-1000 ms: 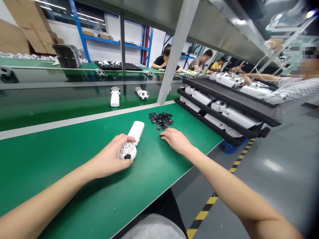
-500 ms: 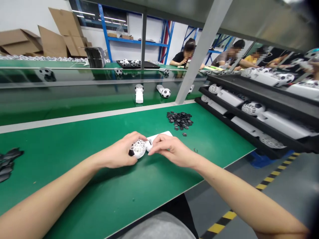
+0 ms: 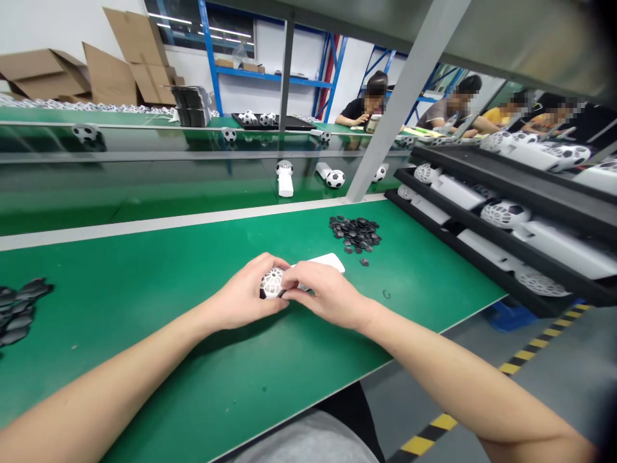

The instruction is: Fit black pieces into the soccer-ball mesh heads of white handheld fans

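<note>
A handheld fan with a football-shaped head is between my hands, low over the green bench. Its head has a white openwork grille with black patches, and the white handle points away to the right. Curled round the left side of the head, my left hand holds it with thumb and fingers. My right hand is closed in a pinch against the head's right side, covering the neck and part of the handle. Whatever is between those fingertips is hidden.
Small black pieces lie heaped beyond my right hand, and larger black pieces at far left. Stacked black trays of fans stand at right. A grey post rises behind the bench; more fans lie beyond. Co-workers sit across.
My right fingers have moved left from beside the fan's neck onto the head's right side. The head has turned slightly, its grille facing me more. The view has shifted slightly.
</note>
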The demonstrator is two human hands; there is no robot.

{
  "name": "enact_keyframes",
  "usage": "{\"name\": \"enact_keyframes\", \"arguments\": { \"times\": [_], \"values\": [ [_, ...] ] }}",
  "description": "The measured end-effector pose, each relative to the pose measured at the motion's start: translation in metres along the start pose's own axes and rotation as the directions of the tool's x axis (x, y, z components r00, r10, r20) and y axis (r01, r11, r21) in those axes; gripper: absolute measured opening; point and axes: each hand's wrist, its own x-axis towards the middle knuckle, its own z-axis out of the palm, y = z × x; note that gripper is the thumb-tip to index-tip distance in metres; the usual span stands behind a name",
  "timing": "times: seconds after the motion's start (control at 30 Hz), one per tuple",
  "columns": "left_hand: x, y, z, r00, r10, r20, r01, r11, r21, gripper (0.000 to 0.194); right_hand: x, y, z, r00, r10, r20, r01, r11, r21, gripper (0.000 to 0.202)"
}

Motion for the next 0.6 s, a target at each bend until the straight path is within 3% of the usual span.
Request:
{"name": "enact_keyframes", "arguments": {
  "times": [0.1, 0.27, 0.4, 0.6],
  "values": [
    [0.0001, 0.0002, 0.0005, 1.0, -0.002, -0.012, 0.002, 1.0, 0.009, 0.038, -0.0044, 0.0014, 0.0017, 0.997, 0.079, -0.014, -0.078, 0.995, 0.057, 0.004],
    [0.001, 0.0014, -0.0001, 1.0, 0.001, -0.001, -0.001, 1.0, 0.019, 0.042, -0.0092, 0.0048, 0.006, 0.997, 0.01, -0.07, -0.001, 0.991, 0.137, 0.011],
    [0.0001, 0.0009, -0.0007, 1.0, -0.007, 0.012, 0.006, 1.0, 0.012, 0.047, -0.0045, 0.0055, 0.0059, 0.999, 0.004, -0.038, 0.003, 0.985, 0.171, 0.008],
    [0.0004, 0.0025, -0.0001, 0.999, -0.032, -0.025, 0.032, 0.999, 0.007, 0.041, -0.0008, 0.0098, 0.0074, 0.993, 0.114, -0.039, -0.099, 0.954, 0.283, 0.004]
  ]
}}
